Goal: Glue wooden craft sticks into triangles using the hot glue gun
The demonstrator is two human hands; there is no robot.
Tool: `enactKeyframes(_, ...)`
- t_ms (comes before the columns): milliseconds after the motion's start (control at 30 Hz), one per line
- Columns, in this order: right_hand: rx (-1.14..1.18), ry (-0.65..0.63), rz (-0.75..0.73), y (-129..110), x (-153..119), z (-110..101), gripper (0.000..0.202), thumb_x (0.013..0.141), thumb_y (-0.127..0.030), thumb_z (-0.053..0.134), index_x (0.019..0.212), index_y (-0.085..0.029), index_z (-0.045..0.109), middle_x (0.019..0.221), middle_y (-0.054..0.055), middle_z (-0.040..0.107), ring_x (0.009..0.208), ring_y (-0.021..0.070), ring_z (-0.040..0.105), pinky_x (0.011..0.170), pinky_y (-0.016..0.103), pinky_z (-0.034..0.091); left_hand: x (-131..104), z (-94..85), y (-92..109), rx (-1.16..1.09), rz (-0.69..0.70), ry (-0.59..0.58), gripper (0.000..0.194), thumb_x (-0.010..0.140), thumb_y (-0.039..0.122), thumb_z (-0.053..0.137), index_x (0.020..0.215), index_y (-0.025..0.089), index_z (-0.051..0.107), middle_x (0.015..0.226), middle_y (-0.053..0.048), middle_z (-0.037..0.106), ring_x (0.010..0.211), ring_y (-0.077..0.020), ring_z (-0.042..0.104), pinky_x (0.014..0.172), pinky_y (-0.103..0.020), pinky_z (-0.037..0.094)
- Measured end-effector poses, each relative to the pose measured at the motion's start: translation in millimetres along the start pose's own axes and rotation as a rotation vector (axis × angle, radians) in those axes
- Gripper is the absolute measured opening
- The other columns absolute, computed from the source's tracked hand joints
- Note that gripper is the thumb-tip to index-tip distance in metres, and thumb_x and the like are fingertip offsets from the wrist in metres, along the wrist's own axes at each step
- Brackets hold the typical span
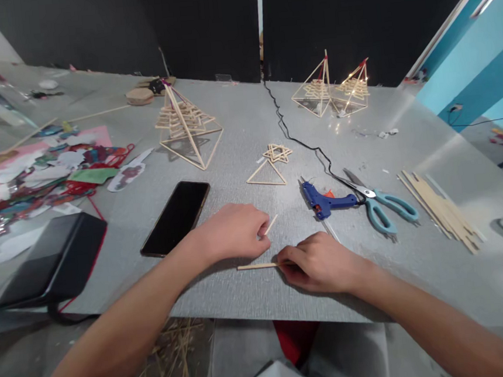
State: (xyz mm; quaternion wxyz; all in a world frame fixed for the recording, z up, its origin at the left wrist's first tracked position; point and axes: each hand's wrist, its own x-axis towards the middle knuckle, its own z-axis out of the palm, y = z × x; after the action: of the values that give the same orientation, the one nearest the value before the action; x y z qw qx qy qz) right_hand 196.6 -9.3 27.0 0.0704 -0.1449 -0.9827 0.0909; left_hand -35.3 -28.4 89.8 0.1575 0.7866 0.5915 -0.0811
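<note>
Right hand pinches a stick lying crosswise on the table, free end leftward, nearside of the left hand. Left, just apart, grips a slanted second stick.

Craft workshop; glue gun, wooden sticks

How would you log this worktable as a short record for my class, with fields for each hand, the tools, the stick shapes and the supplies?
Left hand: pinches a short stick
Right hand: holds a second stick, its free end pointing left
Tools: blue glue gun, scissors
Small shapes: triangle, star
Tall shapes: three pyramids
Supplies: flat strips, far right
Device: dark phone near the left forearm
</note>
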Motion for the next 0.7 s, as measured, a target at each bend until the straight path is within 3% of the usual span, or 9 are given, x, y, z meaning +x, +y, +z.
enactKeyframes(267, -0.015, 0.009, 0.066, -4.6, -1.1, 3.0, 0.014, 0.101, -0.026, 0.060, 0.107, -0.018, 0.070, 0.072, 0.002, 0.078, 0.054, 0.0149, 0.063, 0.059, 0.035, 0.020, -1.5, -0.2, 1.0, -0.034, 0.023, -0.038, 0.012, 0.088, 0.030, 0.065, 0.085, 0.024, 0.075, 0.081, -0.006, 0.076, 0.074, -0.0266, 0.066, 0.065, -0.036, 0.037)
enactKeyframes(700, 0.005, 0.021, 0.026, -6.0, -2.6, 1.0, 0.012, 0.100, -0.026, 0.061, 0.104, -0.018, 0.069, 0.072, 0.002, 0.078, 0.054, 0.0146, 0.062, 0.060, 0.035, 0.019, -1.7, 2.8, 0.4, -0.085, 0.054, -0.038, 0.016, 0.086, 0.025, 0.063, 0.073, 0.024, 0.071, 0.074, -0.005, 0.074, 0.066, -0.0243, 0.061, 0.061, -0.036, 0.030)
